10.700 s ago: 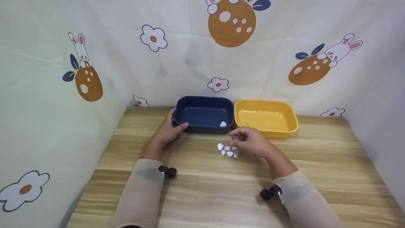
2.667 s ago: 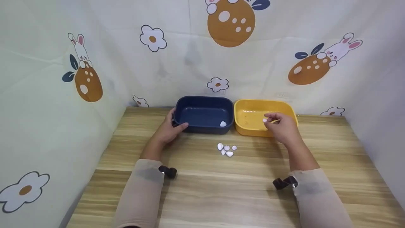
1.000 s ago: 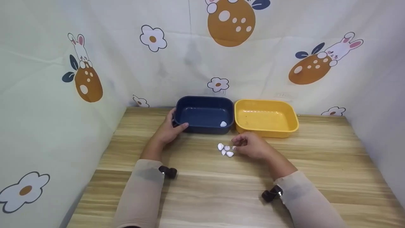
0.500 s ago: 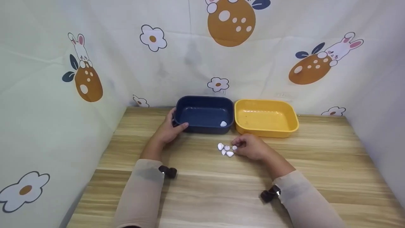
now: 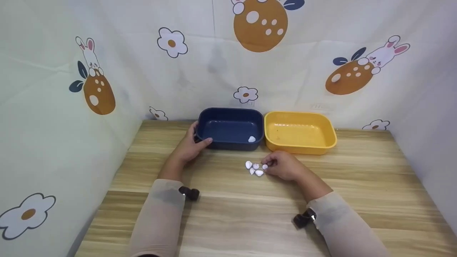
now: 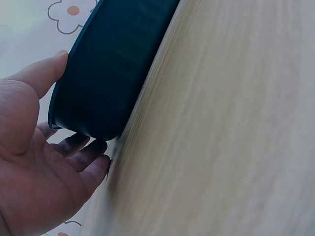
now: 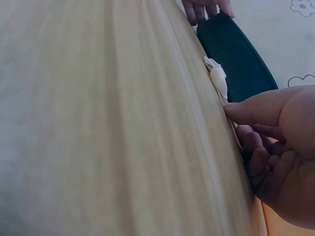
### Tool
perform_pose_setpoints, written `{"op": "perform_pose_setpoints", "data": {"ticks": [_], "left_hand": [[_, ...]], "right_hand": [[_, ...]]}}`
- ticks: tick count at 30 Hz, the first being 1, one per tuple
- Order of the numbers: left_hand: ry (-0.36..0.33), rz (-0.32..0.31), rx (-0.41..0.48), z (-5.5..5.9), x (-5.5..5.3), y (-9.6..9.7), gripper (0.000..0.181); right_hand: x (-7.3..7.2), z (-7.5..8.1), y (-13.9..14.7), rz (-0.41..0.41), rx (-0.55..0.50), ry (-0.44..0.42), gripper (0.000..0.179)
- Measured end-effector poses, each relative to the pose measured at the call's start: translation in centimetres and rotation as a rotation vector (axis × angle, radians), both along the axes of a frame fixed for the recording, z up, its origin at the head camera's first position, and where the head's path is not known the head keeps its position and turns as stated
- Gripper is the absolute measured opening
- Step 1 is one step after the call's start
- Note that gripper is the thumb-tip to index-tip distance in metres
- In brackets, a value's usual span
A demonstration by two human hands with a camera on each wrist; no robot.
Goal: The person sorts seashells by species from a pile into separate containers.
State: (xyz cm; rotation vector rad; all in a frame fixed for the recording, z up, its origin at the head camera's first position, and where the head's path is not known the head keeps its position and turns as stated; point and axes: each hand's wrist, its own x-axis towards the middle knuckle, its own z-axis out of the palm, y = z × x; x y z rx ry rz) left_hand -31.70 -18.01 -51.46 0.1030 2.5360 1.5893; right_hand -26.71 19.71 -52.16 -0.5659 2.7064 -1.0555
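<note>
My left hand (image 5: 188,145) holds the left end of a navy blue plastic basin (image 5: 230,146), thumb on the front rim and fingers around the end wall. One white seashell (image 5: 251,139) lies inside, near its front right corner. On the table in front, several white seashells (image 5: 259,173) form a small cluster. At the cluster's right edge, my right hand (image 5: 285,166) pinches a small whitish seashell (image 5: 265,166) between thumb and forefinger, low over the wood. In the right wrist view the thumb (image 7: 256,108) reaches the pale shells (image 7: 217,78), and the forefinger is mostly hidden.
A yellow plastic basin (image 5: 300,145) stands right beside the navy one, just behind my right hand. Both sit at the back of the wood-grain table (image 5: 235,221), against a patterned cloth backdrop (image 5: 200,78). Cloth also rises on both sides.
From over the yellow basin with a pale piece, my right hand has come back left to the seashells. Fewer shells lie there than in the oldest frame. My left hand has stayed put.
</note>
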Motion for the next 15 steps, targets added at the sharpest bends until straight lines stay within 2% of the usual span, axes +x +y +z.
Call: {"op": "perform_pose_setpoints", "data": {"ticks": [6, 15], "left_hand": [[-0.007, 0.003, 0.000, 0.2, 0.1, 0.1, 0.103], [-0.013, 0.011, 0.007, 0.0, 0.0, 0.1, 0.102]], "right_hand": [[0.0, 0.2, -0.1, -0.005, 0.008, -0.018, 0.016], [0.2, 1.1, -0.1, -0.013, -0.041, -0.058, 0.014]]}}
